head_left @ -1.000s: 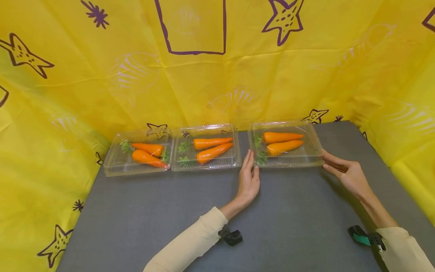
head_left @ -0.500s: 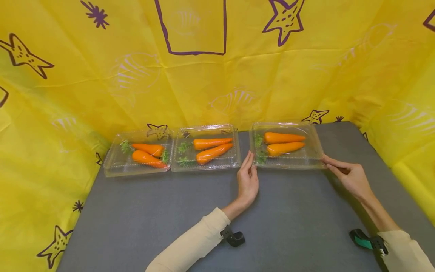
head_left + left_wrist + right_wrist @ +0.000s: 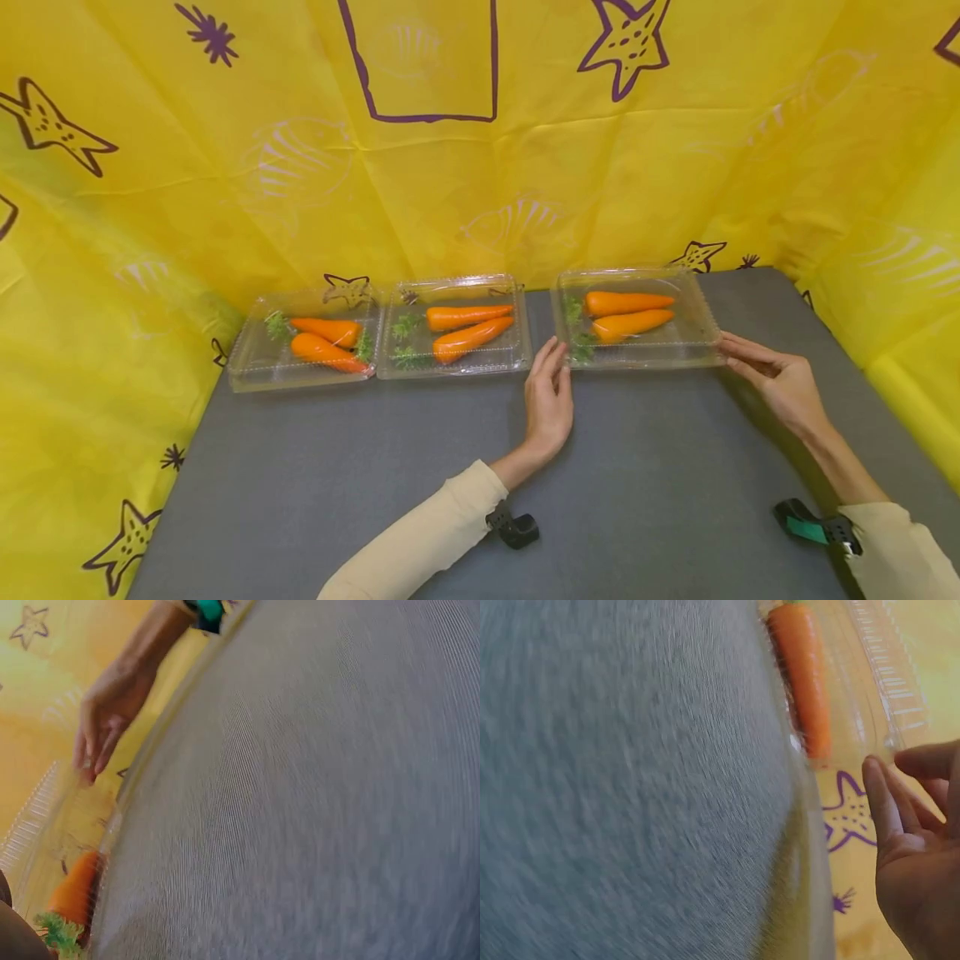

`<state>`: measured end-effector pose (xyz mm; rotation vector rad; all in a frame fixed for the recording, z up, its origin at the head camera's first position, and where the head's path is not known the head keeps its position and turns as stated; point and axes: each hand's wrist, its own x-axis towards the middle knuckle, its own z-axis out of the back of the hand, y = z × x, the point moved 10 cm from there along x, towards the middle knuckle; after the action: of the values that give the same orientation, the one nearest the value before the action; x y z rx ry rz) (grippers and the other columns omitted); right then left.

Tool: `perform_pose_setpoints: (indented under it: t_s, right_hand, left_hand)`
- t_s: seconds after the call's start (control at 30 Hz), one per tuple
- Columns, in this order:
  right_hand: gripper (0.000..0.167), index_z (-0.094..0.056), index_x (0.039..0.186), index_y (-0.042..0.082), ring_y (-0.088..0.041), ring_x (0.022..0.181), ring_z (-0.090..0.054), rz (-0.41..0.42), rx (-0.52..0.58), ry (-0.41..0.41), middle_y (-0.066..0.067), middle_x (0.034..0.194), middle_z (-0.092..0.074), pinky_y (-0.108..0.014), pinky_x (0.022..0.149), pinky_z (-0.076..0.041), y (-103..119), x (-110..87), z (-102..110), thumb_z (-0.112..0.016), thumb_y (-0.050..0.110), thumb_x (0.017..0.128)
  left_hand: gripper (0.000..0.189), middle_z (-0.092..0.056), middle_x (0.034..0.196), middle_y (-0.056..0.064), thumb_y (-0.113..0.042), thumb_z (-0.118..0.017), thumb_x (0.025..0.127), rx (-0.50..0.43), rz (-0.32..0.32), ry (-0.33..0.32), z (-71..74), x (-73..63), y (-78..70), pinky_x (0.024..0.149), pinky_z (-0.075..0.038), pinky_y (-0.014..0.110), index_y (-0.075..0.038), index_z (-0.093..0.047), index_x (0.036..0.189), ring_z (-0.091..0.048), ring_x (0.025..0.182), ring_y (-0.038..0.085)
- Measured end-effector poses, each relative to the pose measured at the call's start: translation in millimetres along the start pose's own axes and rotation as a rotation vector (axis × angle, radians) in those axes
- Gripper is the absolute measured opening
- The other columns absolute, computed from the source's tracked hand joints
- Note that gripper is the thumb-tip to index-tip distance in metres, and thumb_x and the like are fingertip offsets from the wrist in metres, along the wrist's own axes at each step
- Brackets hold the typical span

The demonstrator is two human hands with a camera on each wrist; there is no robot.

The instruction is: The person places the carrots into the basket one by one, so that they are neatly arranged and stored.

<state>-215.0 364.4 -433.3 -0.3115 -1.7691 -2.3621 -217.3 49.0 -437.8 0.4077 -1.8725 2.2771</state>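
On the grey table, a clear plastic container [image 3: 641,357] stands at the right of a row, with two orange carrots [image 3: 630,303] and their green tops inside. My left hand [image 3: 550,408] touches its near left corner with fingers extended. My right hand [image 3: 787,387] pinches the near right corner between thumb and fingertips. The right wrist view shows these fingertips [image 3: 871,766] close up at the container's edge, one carrot [image 3: 802,675] behind the plastic. Only a sliver of the left hand [image 3: 16,934] appears in the left wrist view.
Two similar clear containers, a middle one [image 3: 480,365] and a left one [image 3: 300,377], stand in the same row, each with two carrots. A narrow gap separates the right container from the middle one. Behind and beside the table [image 3: 360,475] hangs a yellow patterned cloth [image 3: 420,192].
The right container has slid slightly to the right, with both hands at its corners. My right hand has moved a little rightward with it. The other two containers have not moved.
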Motion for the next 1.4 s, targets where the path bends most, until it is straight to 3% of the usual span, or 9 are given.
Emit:
perform_pose_setpoints:
  t_s: [0.07, 0.23, 0.3, 0.43, 0.6, 0.83, 0.97, 1.27, 1.4]
  right_hand:
    - [0.030, -0.063, 0.120, -0.013, 0.005, 0.108, -0.061, 0.034, -0.105, 0.005, 0.011, 0.129, -0.064, -0.007, 0.082, -0.049, 4.0, 0.3, 0.8, -0.064, -0.008, 0.090]
    - [0.048, -0.051, 0.135, -0.011, 0.005, 0.117, -0.056, 0.059, -0.086, 0.084, 0.000, 0.147, -0.049, -0.009, 0.088, -0.047, 8.7, -0.6, -7.9, -0.060, -0.016, 0.088]
    - [0.061, -0.043, 0.145, -0.004, 0.007, 0.122, -0.051, 0.027, -0.094, 0.111, 0.000, 0.151, -0.044, -0.007, 0.092, -0.044, 6.0, -0.8, -11.5, -0.062, -0.014, 0.088]
    - [0.077, -0.037, 0.152, 0.016, 0.015, 0.122, -0.043, -0.056, -0.233, 0.108, 0.002, 0.153, -0.040, -0.001, 0.091, -0.039, -2.7, 0.9, -12.9, -0.074, 0.004, 0.087]
    - [0.082, -0.035, 0.153, 0.029, 0.019, 0.117, -0.040, -0.124, -0.321, 0.108, -0.005, 0.155, -0.038, 0.002, 0.088, -0.038, -9.1, 4.7, -14.3, -0.079, 0.018, 0.084]
    - [0.093, -0.026, 0.156, 0.030, 0.021, 0.118, -0.034, -0.130, -0.347, 0.129, -0.015, 0.157, -0.031, 0.005, 0.090, -0.031, -9.1, 10.3, -18.8, -0.081, 0.015, 0.082]
    - [0.093, -0.025, 0.156, 0.030, 0.019, 0.119, -0.034, -0.123, -0.334, 0.121, -0.017, 0.157, -0.030, 0.005, 0.091, -0.030, -5.0, 11.6, -22.1, -0.081, 0.016, 0.082]
    - [0.090, -0.025, 0.156, 0.027, 0.008, 0.129, -0.034, -0.116, -0.302, 0.095, -0.017, 0.158, -0.027, 0.003, 0.093, -0.031, -4.5, 13.4, -24.5, -0.078, 0.015, 0.085]
    - [0.092, -0.024, 0.157, 0.023, -0.005, 0.138, -0.034, -0.097, -0.294, 0.096, -0.019, 0.158, -0.027, 0.004, 0.094, -0.031, -4.4, 13.3, -25.7, -0.079, 0.012, 0.083]
  left_hand:
    - [0.032, -0.046, 0.146, 0.016, 0.007, -0.052, 0.096, 0.024, -0.028, 0.010, -0.4, 1.2, -2.3, 0.093, -0.055, 0.034, 0.007, -0.057, 0.127, -0.057, 0.121, 0.028]
    - [0.036, -0.035, 0.154, 0.013, 0.007, -0.047, 0.098, 0.034, -0.037, 0.067, -5.0, 2.2, -0.1, 0.101, -0.049, 0.034, 0.004, -0.047, 0.134, -0.047, 0.132, 0.027]
    - [0.046, -0.031, 0.156, 0.013, 0.008, -0.046, 0.097, 0.027, -0.038, 0.097, -7.8, 2.6, 1.4, 0.105, -0.046, 0.034, 0.002, -0.039, 0.142, -0.041, 0.137, 0.025]
    - [0.066, -0.023, 0.160, 0.011, 0.008, -0.052, 0.094, 0.040, -0.048, 0.141, -12.5, 4.3, 3.1, 0.108, -0.042, 0.036, -0.003, -0.024, 0.153, -0.030, 0.144, 0.023]
    - [0.076, -0.010, 0.164, 0.001, -0.003, -0.063, 0.092, 0.136, -0.035, 0.188, -17.3, 8.6, 4.2, 0.116, -0.032, 0.042, -0.009, -0.022, 0.155, -0.019, 0.147, 0.018]
    - [0.085, -0.012, 0.163, 0.008, -0.007, -0.070, 0.088, 0.151, -0.047, 0.206, -21.5, 17.8, 6.0, 0.117, -0.029, 0.044, -0.008, -0.020, 0.156, -0.019, 0.147, 0.023]
    - [0.085, -0.012, 0.163, 0.010, -0.010, -0.070, 0.089, 0.152, -0.011, 0.227, -23.4, 18.4, 9.8, 0.119, -0.025, 0.042, -0.005, -0.019, 0.156, -0.018, 0.147, 0.022]
    - [0.081, -0.011, 0.164, 0.011, -0.016, -0.069, 0.091, 0.145, 0.051, 0.240, -25.6, 17.7, 12.5, 0.119, -0.023, 0.040, -0.001, -0.020, 0.155, -0.017, 0.148, 0.020]
    - [0.080, -0.013, 0.163, 0.010, -0.015, -0.069, 0.091, 0.148, 0.062, 0.222, -25.6, 18.0, 13.3, 0.119, -0.024, 0.040, -0.001, -0.022, 0.154, -0.019, 0.147, 0.020]
